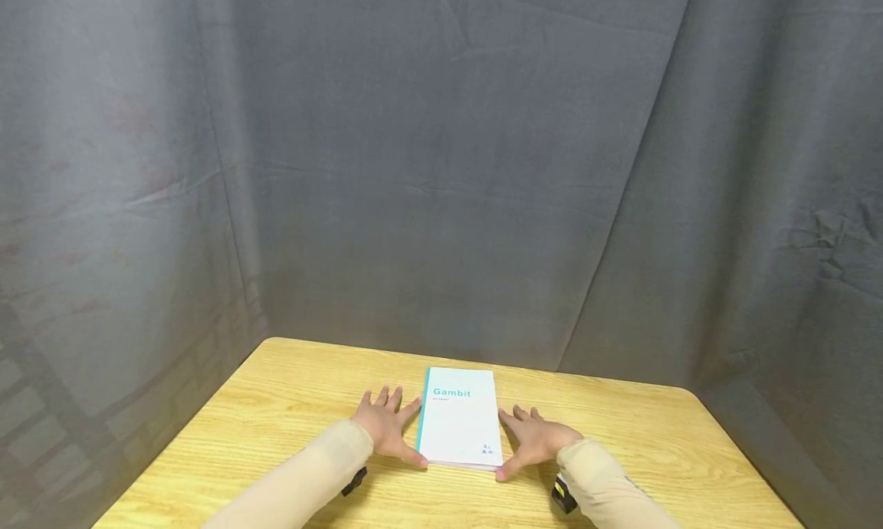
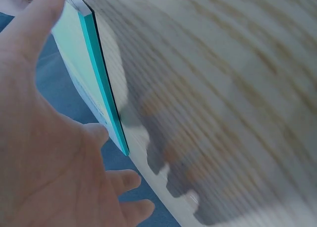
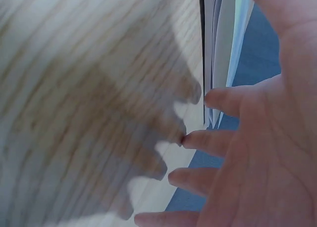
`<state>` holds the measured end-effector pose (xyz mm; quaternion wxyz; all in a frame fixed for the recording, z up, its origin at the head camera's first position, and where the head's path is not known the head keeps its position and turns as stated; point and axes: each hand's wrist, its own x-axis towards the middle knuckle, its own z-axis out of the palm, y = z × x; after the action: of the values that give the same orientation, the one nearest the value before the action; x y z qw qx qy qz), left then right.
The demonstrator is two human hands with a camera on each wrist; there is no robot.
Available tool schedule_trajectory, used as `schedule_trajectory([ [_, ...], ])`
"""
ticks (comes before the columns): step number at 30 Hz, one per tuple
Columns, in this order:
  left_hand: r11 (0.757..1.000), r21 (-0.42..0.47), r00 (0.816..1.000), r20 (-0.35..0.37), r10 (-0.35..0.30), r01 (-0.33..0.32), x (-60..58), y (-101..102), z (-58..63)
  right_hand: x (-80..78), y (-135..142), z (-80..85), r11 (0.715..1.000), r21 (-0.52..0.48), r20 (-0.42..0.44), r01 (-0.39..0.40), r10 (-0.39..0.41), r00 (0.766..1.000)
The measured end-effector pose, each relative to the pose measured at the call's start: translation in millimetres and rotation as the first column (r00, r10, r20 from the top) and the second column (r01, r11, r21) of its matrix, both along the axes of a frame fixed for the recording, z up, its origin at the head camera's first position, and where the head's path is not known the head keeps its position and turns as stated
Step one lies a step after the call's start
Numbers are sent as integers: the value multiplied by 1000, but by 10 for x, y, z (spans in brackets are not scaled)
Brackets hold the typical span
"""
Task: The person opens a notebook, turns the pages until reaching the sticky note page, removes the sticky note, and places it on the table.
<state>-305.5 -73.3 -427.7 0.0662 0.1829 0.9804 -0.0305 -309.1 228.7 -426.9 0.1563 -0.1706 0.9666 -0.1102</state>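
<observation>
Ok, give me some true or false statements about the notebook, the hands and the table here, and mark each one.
1. The notebook lies closed on the wooden table. True.
2. The left hand holds a pen. False: it holds nothing and lies open beside the notebook's teal spine.
3. The right hand lies at the notebook's page-edge side. True.
4. The notebook cover is red. False: it is white with teal lettering.

White, teal-spined book (image 1: 459, 422)
</observation>
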Motion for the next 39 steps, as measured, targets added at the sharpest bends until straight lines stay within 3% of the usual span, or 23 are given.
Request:
schedule_trajectory([
  [17, 998, 38, 992, 124, 38, -43, 8, 10, 61, -43, 12, -13, 1000, 1, 10, -26, 26, 1000],
  [34, 999, 22, 992, 120, 45, -48, -25, 46, 78, -34, 23, -8, 1000, -11, 7, -23, 23, 1000],
  [39, 998, 54, 994, 113, 7, -13, -30, 98, 167, -35, 24, -4, 1000, 2, 13, -26, 26, 1000],
])
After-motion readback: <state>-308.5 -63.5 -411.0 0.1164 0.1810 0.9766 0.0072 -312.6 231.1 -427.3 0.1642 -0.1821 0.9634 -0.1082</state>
